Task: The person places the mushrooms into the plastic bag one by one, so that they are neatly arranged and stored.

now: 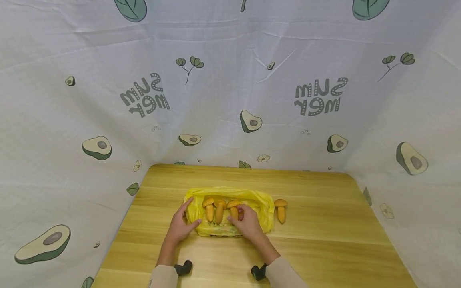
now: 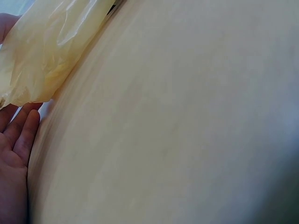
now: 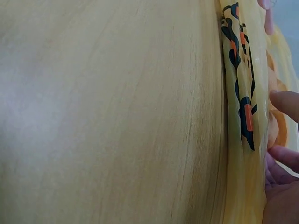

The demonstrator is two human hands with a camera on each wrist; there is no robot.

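Note:
A yellow plastic bag (image 1: 265,224) lies spread open on the table with three orange-brown mushrooms side by side in it: a left mushroom (image 1: 209,213), a middle mushroom (image 1: 219,216) and a right mushroom (image 1: 233,204). My right hand (image 1: 248,223) pinches the right one by its stem between thumb and fingers. At the bag's left end rests my left hand (image 1: 180,226), thumb and fingers spread against the plastic. In the left wrist view its fingers (image 2: 29,133) lie fairly straight at the bag's side. A fourth mushroom (image 1: 281,211) lies outside, right of the bag.
The wooden table (image 1: 324,224) stretches out around the bag. White cloth (image 1: 216,88) printed with avocados and leaves hangs behind and on both sides. The bag's front (image 3: 245,116) carries dark and orange print.

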